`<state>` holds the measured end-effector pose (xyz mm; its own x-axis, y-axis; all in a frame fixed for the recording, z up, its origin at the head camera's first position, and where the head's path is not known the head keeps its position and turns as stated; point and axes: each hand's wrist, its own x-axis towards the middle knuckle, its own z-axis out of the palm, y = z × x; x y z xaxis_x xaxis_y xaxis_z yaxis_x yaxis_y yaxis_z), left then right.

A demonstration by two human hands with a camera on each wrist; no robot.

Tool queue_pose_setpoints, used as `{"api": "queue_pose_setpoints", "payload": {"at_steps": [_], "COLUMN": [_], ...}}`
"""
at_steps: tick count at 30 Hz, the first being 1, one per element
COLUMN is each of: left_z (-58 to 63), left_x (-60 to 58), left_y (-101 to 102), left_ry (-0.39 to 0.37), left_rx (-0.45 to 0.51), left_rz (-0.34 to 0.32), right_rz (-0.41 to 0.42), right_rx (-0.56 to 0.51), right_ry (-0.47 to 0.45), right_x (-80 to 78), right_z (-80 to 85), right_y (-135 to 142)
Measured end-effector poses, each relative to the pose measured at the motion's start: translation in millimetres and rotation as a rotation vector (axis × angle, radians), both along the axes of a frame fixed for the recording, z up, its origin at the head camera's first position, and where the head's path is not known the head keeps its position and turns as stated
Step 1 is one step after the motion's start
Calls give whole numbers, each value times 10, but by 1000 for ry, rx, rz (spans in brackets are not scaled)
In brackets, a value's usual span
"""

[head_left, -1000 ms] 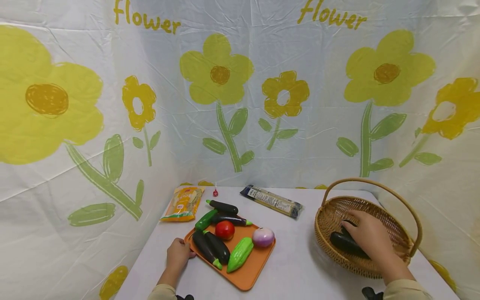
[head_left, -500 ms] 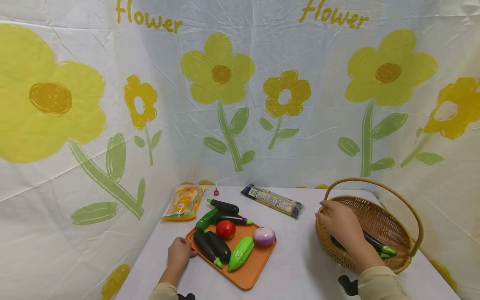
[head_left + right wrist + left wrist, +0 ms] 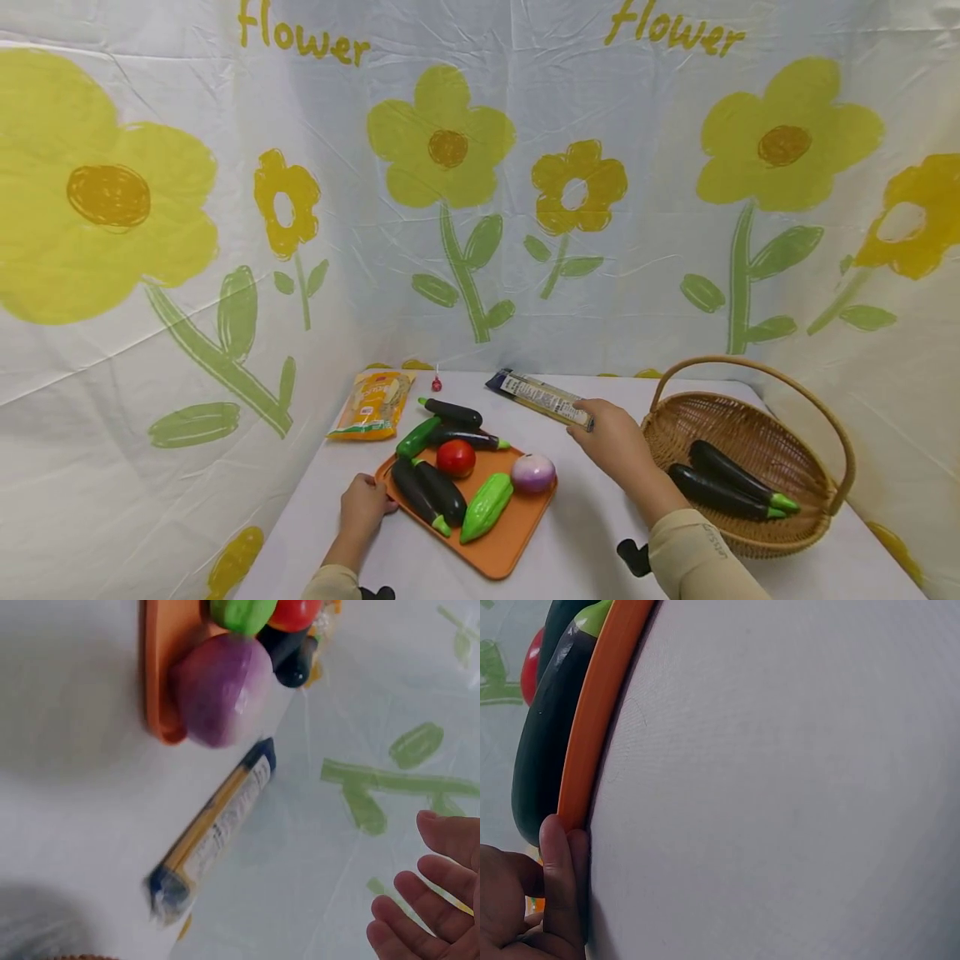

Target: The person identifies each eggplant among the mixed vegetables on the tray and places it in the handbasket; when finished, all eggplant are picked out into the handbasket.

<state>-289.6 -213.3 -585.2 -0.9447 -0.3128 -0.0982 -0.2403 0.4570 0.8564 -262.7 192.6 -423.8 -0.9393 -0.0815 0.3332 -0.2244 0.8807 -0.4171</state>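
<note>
My left hand (image 3: pixel 362 510) grips the left corner of an orange tray (image 3: pixel 501 557); the left wrist view shows its fingers at the rim (image 3: pixel 592 727). On the tray lie several dark eggplants (image 3: pixel 441 492), a red tomato (image 3: pixel 456 458), a bright green ridged vegetable (image 3: pixel 486 508), a darker green one (image 3: pixel 417 438) and a purple onion (image 3: pixel 533 472). My right hand (image 3: pixel 618 440) holds nothing, its fingers spread in the right wrist view. In the head view it overlaps the near end of a long clear packet of pale sticks (image 3: pixel 536 397).
At the right stands a wicker basket (image 3: pixel 720 408) with a tall handle, holding two eggplants (image 3: pixel 738 473). A yellow food bag (image 3: pixel 372 405) and a red lollipop (image 3: pixel 437 384) lie at the back left. A flower-printed curtain (image 3: pixel 645 250) encloses the white table.
The right hand has released an eggplant inside the basket, leaving two there, and has moved left out of it towards the long packet. My left hand stays on the tray.
</note>
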Motion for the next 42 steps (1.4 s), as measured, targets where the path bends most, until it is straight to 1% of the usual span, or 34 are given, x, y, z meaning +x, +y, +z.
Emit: {"api": "queue_pose_setpoints", "payload": {"at_steps": [7,9,15,23,27,31,34,38,42], "left_z": [7,11,4,-10,-16,-23,-26,-32,-41], "left_x": [9,7,-6,-5,-4,-7,-11,-15,-28], "left_y": [8,7,-8,4,3,0,5,-4,-12], "left_ry": [10,15,-2,-6,-3,0,6,23,18], "left_rx": [-4,-5,-13,-4,3,5,8,5,14], "left_rz": [-2,3,9,12,12,6,4,7,6], "right_rz": [45,55,100,145,153,160,172,184,192], "right_rx": [43,36,34,89,74,53,37,30,23], "right_ry": [13,20,32,47,9,-51,-73,-80,-85], "right_x": [-84,-96,-130,-168,-172,-173,-173,-171,-166], "right_z": [-23,-37,-107,-171,-182,-183,-183,-189,-193], "right_y": [-275,-351,-577,-826,-937,-1046,-1115,-1201,-1306]}}
